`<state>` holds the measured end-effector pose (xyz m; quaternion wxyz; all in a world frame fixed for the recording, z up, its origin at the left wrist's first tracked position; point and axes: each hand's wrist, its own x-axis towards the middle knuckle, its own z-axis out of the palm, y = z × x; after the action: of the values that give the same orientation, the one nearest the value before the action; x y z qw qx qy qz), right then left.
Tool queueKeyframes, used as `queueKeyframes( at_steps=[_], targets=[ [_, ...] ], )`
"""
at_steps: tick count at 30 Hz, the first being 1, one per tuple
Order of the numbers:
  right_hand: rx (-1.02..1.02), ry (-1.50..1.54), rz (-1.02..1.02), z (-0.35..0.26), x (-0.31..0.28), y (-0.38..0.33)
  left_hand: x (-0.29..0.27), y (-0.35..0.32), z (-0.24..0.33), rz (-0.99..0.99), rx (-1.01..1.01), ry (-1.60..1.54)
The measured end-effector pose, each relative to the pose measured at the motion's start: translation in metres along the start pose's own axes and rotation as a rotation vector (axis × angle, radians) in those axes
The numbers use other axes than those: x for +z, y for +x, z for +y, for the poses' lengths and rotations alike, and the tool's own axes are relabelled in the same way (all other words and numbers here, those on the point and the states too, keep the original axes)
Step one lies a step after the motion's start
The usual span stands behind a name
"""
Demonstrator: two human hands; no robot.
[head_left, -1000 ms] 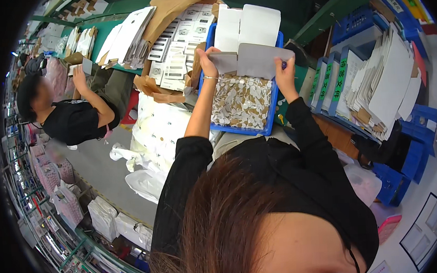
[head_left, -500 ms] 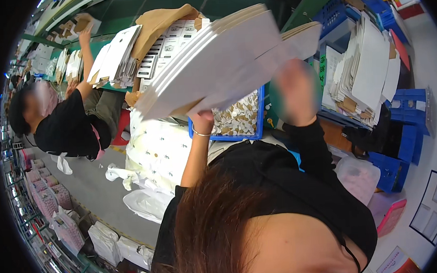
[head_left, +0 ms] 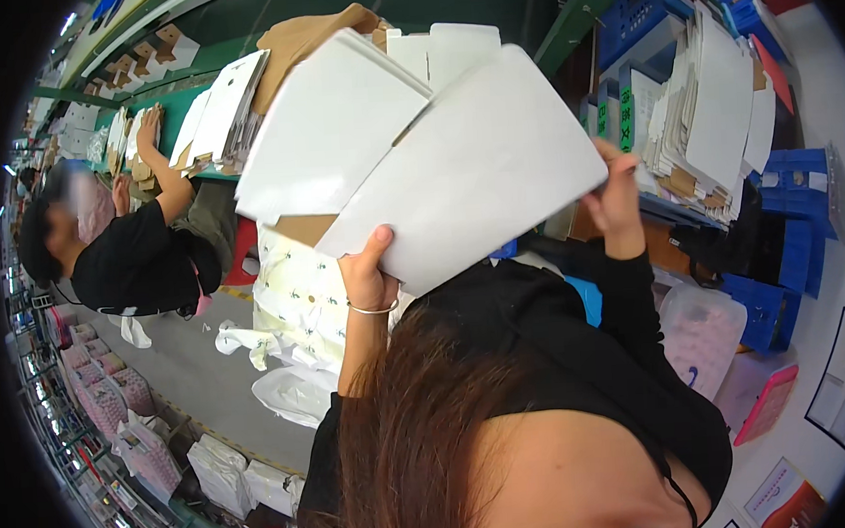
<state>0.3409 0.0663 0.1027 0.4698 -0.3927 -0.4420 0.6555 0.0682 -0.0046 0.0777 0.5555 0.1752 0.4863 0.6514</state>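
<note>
A stack of flat white cardboard box blanks (head_left: 475, 170), brown on the inner side, is held up in front of me with the white faces showing. My left hand (head_left: 370, 274) is closed on the lower left edge, thumb lying over the white face. At the right edge, my right hand (head_left: 618, 196) has its fingers curled round the border of the cardboard; some fingertips are hidden behind it. The blanks cover most of the blue tray behind them.
On the green bench (head_left: 171, 119), more white blanks (head_left: 228, 102) stand upright beside brown paper (head_left: 310, 40). A pile of white cardboard (head_left: 715, 105) rests at right, near blue bins (head_left: 792, 206). A co-worker in black (head_left: 140, 245) sits at left. White patterned cloth (head_left: 300, 290) lies below the bench.
The cardboard blanks have been tilted so their white faces turn toward me, covering the tray. My right hand has moved right and down to their edge. The co-worker's raised hand has come down.
</note>
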Motion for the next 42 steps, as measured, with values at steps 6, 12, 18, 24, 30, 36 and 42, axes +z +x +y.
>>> queueKeyframes(
  at_steps=[6,12,18,24,30,36,42],
  targets=[
    [-0.348,-0.075,-0.168,-0.015,0.056,0.025,-0.032,0.006,0.002,-0.152,-0.427,-0.056],
    [-0.202,0.090,-0.564,0.005,0.040,0.018,-0.065,0.014,0.009,-0.282,-0.703,0.040],
    [-0.002,0.143,-0.513,0.012,0.020,0.009,-0.034,0.006,0.016,-0.212,-0.738,0.127],
    [0.155,0.270,-0.473,0.010,0.011,0.000,-0.019,0.004,0.031,-0.177,-0.625,0.366],
    [0.063,0.424,-0.509,0.014,0.015,-0.001,-0.029,0.008,0.031,-0.235,-0.628,0.317],
    [0.024,0.360,-0.432,0.020,0.014,-0.002,-0.011,-0.003,0.044,-0.144,-0.603,0.323],
    [0.069,0.465,-0.380,0.013,-0.004,-0.022,-0.064,-0.002,0.020,-0.672,-0.615,-0.536]
  ],
)
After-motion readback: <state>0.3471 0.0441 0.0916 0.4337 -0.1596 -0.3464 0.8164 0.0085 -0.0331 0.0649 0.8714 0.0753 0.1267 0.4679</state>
